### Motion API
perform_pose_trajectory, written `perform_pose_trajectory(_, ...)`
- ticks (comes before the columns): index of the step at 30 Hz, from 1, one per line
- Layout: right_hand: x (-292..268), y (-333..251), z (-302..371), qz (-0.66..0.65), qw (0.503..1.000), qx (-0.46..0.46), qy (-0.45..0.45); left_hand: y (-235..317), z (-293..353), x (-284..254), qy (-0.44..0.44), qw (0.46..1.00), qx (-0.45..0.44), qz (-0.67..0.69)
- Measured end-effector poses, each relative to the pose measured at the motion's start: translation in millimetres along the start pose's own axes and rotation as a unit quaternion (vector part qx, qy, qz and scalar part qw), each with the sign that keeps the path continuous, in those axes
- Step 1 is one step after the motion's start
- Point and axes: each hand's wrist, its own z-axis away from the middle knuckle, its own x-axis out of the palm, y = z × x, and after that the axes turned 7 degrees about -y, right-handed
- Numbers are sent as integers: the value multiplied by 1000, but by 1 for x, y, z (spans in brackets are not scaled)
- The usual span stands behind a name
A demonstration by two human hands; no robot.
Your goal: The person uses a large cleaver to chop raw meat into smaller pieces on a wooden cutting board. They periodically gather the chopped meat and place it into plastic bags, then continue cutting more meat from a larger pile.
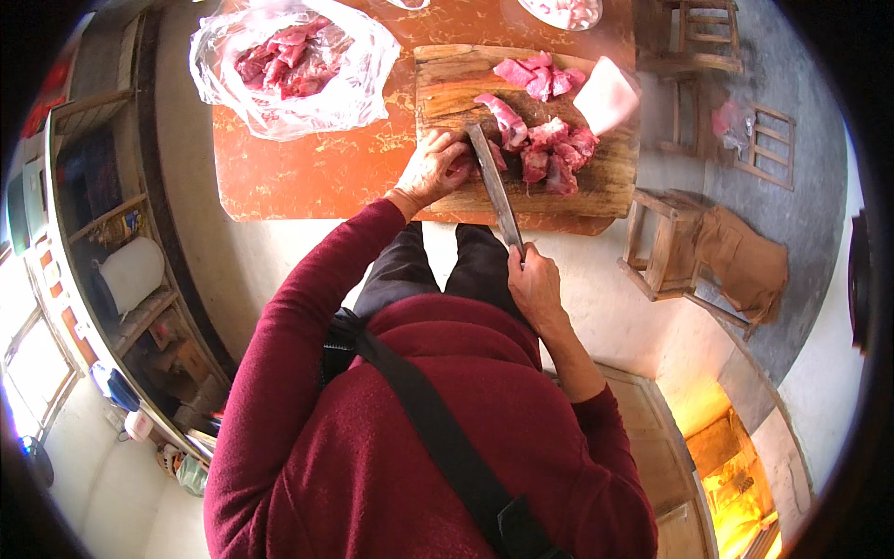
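Note:
My right hand [537, 287] grips the handle of a long knife [496, 191], whose blade reaches up and left over the wooden cutting board [447, 79]. Beside the blade's left face, my left hand [434, 168] is curled over a piece of raw meat [462, 166], mostly hidden under the fingers. Right of the blade lies a pile of cut red meat chunks [559, 154]. A longer strip [503, 121] touches the pile's upper left side. Farther back on the board are more meat pieces [538, 76], next to a pale slab [607, 96] at the right edge.
A clear plastic bag [358, 98] of raw meat sits open on the reddish table [307, 172], left of the board. At the far edge stands a white bowl [563, 13] with pale pieces. Wooden stools [666, 238] stand right of the table, one draped with brown cloth [742, 256]. Shelves [126, 233] line the left.

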Motion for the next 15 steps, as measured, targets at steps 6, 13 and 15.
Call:
perform_pose_trajectory(6, 0, -14, -20, 35, 999, 3, -3, -14, 5, 8, 0, 998, 6, 56)
perform_pose_trajectory(13, 7, -47, -83, 24, 995, -51, 83, -19, 7, 11, -2, 993, 85, 76)
perform_pose_trajectory(15, 5, -45, -85, 16, 994, -61, 92, -20, 8, 6, -16, 994, 85, 61)
